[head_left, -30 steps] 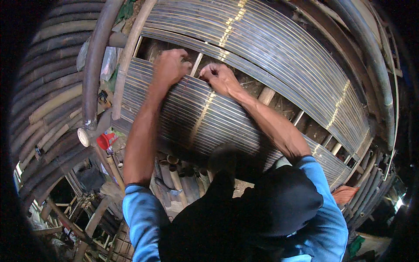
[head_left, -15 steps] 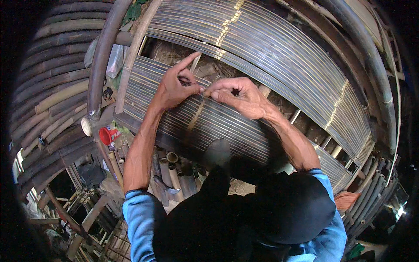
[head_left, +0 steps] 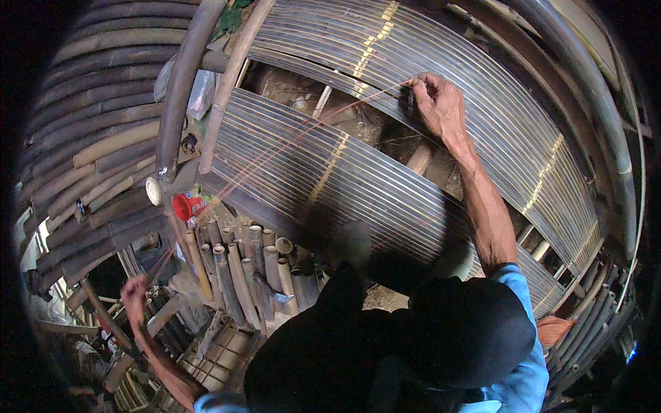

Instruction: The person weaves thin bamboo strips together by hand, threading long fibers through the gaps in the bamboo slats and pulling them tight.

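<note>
A thin reddish string [head_left: 372, 98] stretches in a long slant across the bamboo slats between my two hands. My right hand [head_left: 441, 103] pinches its upper end above the far slat panel [head_left: 441, 58]. Far down on the left, my left hand [head_left: 135, 294] is closed at the string's other end, small and slightly blurred. Beneath the string lies the nearer panel of dark slats [head_left: 275, 138], crossed by a pale yellow band [head_left: 327, 167]. A gap between the two panels shows the ground below.
Upright cut bamboo tubes [head_left: 237, 275] stand on the near left, with a red cup-like container [head_left: 184, 206] beyond them. Dark bamboo poles [head_left: 103, 76] are stacked along the left. A thick pole [head_left: 180, 89] runs beside the panels. Orange material [head_left: 555, 332] lies at right.
My hands were together at the nearer panel's yellow band. Now the left has swung far down and left, the right up and right, and the string is drawn out between them.
</note>
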The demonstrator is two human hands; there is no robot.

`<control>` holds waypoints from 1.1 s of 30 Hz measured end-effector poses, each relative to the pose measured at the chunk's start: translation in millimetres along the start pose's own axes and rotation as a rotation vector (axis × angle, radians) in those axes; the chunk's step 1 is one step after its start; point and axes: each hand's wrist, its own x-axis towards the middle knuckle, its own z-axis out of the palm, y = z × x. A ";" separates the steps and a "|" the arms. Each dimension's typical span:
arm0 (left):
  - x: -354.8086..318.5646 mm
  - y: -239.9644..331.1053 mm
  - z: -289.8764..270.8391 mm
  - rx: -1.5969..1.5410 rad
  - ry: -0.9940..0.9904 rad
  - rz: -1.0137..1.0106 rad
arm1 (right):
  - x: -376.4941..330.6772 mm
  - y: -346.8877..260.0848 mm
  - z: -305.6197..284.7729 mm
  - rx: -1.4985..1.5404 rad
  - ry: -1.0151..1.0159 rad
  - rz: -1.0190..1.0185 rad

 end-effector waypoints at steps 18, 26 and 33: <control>53.6 214.6 327.3 -0.041 0.297 0.511 | -84.7 13.1 66.7 0.170 -0.373 0.001; 69.5 290.2 418.5 -0.244 0.378 0.778 | -84.4 38.8 75.1 0.346 -0.380 0.029; 60.0 287.4 429.1 -0.114 0.415 0.663 | -86.7 11.3 67.9 0.238 -0.449 0.202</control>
